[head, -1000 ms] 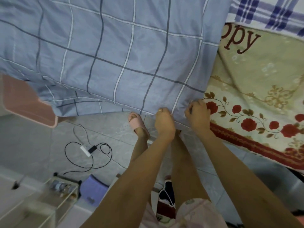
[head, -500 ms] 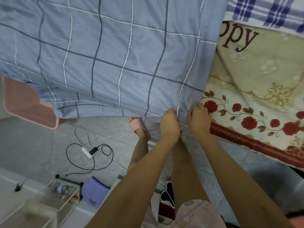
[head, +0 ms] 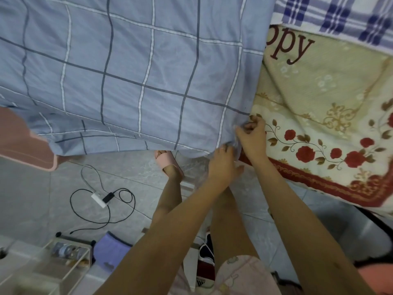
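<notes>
Where the cover (head: pixel 136 81) meets the mat (head: pixel 319 116), its corner may slip.
I see the left hand (head: pixel 223 165) pinching the hem and the right hand (head: pixel 253 135) clenched on the corner; I judge a hard tug or loosened pinch would drop the fabric to the floor (head: pixel 32 199).

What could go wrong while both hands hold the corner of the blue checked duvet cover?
The left hand and right hand grip the blue checked duvet cover only at its corner, so the fabric might slip free when pulled. The black charger cable lies looped near the pink slipper; a sideways step could catch it.
</notes>
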{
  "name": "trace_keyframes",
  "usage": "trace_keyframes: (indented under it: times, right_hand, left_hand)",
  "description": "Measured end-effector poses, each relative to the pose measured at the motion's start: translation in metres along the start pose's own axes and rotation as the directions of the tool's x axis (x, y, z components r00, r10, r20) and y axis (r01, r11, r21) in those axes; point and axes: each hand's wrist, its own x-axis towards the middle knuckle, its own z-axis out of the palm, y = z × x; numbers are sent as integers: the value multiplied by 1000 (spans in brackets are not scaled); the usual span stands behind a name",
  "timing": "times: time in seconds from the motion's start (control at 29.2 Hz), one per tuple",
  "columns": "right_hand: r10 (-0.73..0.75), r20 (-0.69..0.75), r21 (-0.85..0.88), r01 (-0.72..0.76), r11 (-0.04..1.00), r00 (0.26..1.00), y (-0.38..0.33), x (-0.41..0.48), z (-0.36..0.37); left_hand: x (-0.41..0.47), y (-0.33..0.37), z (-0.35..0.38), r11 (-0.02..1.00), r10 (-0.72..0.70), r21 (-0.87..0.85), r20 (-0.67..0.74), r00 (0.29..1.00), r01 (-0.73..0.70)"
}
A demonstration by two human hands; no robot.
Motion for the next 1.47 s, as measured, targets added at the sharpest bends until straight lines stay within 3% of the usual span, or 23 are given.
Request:
trace_keyframes:
  times: [0.07,0.1,0.17,0.24,0.31,0.38,0.41,0.51,0.58,0.65,0.72,0.79,0.86,0.99,1.13,1.2,1.3,1.37,1.41,1.47]
  right_hand:
    - [-9,30,24,9,1000,1000,-8,9,4]
    - [-3,72,17,2,1000,997,-11,15,5]
    - [31,214,-40,-23,999,976,-17,24,6]
    - [46,325,-221,28,975,945,-19,30,1]
    - [49,340,-419,104,902,939,-16,27,-4]
    - [56,324,-442,99,891,944,-14,19,-8]
    - [62,302,-390,64,919,951,-12,14,-8]
    - [197,224,-133,-170,976,954,-3,2,-9]
    - [233,172,-50,-228,972,957,7,-4,-11]
    - [213,184,-11,-214,977,960,19,-13,-13]
    - [208,278,28,-225,974,938,27,-26,-11]
    - [193,312,7,-206,979,930,36,-38,-6]
    - [204,290,23,-219,975,935,46,-48,4]
    - [298,337,-31,-305,952,893,63,-63,31]
    - [364,259,-30,-369,929,895,73,-71,35]
    - [357,230,-132,-334,933,905,75,-70,22]
    - [372,123,-389,-300,871,920,98,-61,-3]
    - [441,11,-518,-372,770,897,110,-56,-15]
    - [464,-33,-551,-403,730,885,111,-56,-18]
    - [371,-93,-584,-353,731,924,102,-60,-17]
  left_hand:
    - [-7,5,15,998,47,-45,250,967,-37]
    - [-10,7,21,998,46,-42,287,957,-36]
    - [-16,9,27,991,-12,-130,180,984,36]
    - [-20,14,22,953,-157,-261,12,988,155]
    - [-20,12,14,942,-242,-277,-172,955,189]
    - [-17,5,8,952,-237,-255,-278,931,166]
    - [-16,1,6,956,-224,-244,-259,940,161]
    - [-12,-9,10,964,-103,-251,-61,993,85]
    - [-17,-12,14,943,28,-333,126,992,16]
    - [-26,-15,12,958,150,-285,377,914,-39]
    - [-37,-25,12,970,170,-233,460,871,-67]
    - [-42,-37,8,982,47,-188,365,930,24]
    - [-40,-53,3,980,-103,-149,171,980,129]
    - [-31,-70,-18,957,-231,-208,-136,963,200]
    - [-25,-74,-28,960,-258,-181,-270,928,214]
    - [-26,-75,-26,979,-200,-87,-278,939,183]
    - [-33,-76,-13,986,-159,33,-97,983,163]
    - [-41,-77,-4,991,-81,116,166,983,62]
    - [-45,-78,1,988,-22,149,377,926,-37]
    - [-54,-74,3,981,-14,143,733,680,-134]
